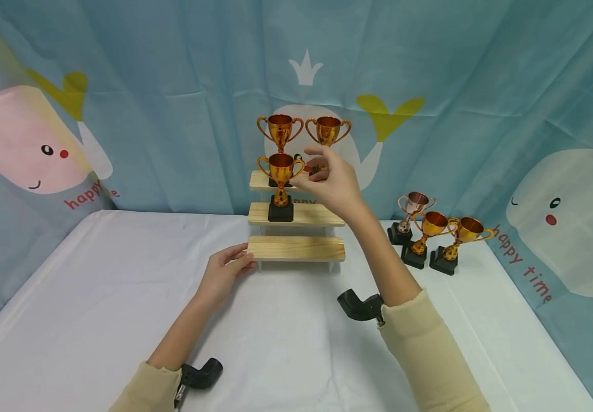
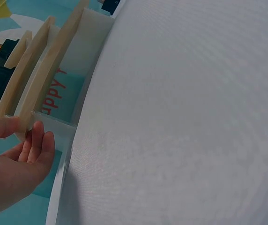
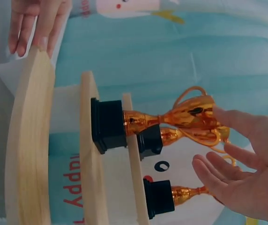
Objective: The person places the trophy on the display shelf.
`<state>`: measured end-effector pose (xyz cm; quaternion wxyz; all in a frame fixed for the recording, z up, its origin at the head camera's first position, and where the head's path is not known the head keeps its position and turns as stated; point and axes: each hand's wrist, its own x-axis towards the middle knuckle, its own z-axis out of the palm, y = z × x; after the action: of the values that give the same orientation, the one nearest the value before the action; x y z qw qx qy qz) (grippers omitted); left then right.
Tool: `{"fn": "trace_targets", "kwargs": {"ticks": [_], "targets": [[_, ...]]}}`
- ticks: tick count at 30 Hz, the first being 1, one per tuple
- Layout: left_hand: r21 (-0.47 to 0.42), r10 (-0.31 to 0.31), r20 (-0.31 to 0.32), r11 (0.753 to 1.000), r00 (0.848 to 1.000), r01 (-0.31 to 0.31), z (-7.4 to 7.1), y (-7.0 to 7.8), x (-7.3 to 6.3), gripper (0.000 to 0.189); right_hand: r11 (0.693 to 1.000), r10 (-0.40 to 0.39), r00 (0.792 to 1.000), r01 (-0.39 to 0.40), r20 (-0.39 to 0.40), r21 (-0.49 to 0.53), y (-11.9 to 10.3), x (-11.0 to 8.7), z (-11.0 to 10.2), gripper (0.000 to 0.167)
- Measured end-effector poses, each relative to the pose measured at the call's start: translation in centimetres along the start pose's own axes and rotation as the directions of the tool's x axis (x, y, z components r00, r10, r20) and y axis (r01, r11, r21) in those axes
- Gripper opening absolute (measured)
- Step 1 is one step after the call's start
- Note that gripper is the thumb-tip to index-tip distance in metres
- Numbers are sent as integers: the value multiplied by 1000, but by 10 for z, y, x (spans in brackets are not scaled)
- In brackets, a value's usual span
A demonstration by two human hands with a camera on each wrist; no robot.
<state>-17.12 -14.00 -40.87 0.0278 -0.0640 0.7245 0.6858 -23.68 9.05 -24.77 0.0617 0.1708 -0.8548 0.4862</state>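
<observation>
A three-tier wooden display stand (image 1: 296, 249) is at the centre. My left hand (image 1: 224, 272) grips the left end of its lowest shelf; in the left wrist view the thumb lies on the board, with fingers beside its edge. One gold trophy (image 1: 281, 171) with a black base stands upright on the left of the middle shelf. My right hand (image 3: 256, 164) is beside its cup, thumb at the rim and fingers spread apart. Behind, on the top shelf, stand a left gold trophy (image 1: 279, 127) and a right gold trophy (image 1: 329, 129), the latter partly covered by my right hand.
On the white table (image 1: 121, 274), right of the stand, are a rose-coloured trophy (image 1: 416, 201) and two gold trophies, one nearer the middle (image 1: 432, 224) and one farther right (image 1: 467, 230). A blue curtain (image 1: 198, 114) with whale prints hangs close behind the stand.
</observation>
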Motion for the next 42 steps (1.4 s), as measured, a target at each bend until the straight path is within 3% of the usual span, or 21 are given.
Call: {"fn": "trace_targets", "kwargs": {"ticks": [14,23,42], "targets": [[0,11,0,1000,1000,-11,0,-1,0,46,999,-2,999,4,-48,37,29,-27,-19,62],[-27,21,4,999,1000,-20,0,-2,1,46,1000,-20,995,21,-99,6,48,-45,-27,55],[-20,17,2,1000,1000,-17,0,-2,0,47,996,-2,965,-21,-262,-84,75,-74,-44,48]]}}
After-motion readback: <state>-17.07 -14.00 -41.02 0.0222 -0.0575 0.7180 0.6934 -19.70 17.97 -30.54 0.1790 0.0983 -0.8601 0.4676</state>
